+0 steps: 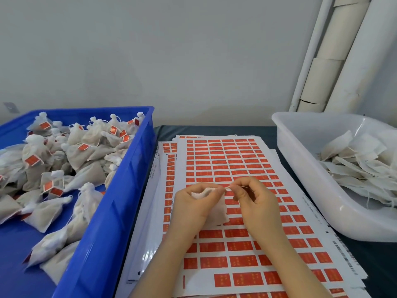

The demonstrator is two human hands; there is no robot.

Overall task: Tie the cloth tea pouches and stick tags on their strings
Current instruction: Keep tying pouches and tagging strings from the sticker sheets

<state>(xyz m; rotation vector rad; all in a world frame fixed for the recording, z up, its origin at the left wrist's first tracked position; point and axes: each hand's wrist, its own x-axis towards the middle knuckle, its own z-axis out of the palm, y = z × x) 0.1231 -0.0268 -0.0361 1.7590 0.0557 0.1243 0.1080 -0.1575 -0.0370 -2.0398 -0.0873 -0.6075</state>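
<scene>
A: What's around the job, besides the work itself?
B: Blue crate (124,179) left of the fingers (238,187), white tub (311,173) right of them. Dark table cover (214,130) beyond them, running up to a grey wall (171,50).
A: Corner?
B: Far right, beyond the fingers: cardboard tubes (324,72) leaning beside a white pipe (310,50). Wall plate (9,107) far left.

Bright, even, diffuse light fills the scene, and the pale wall (171,50) shows no hot spots. Shadows are faint and soft-edged. A mild sheen lies on the glossy bare margin of the sticker sheets (148,254). Wide-angle distortion bows the blue crate (120,201) and leans the pipes (322,50). The near pouches (53,239) at lower left look smeared, and fine detail is soft throughout.
</scene>
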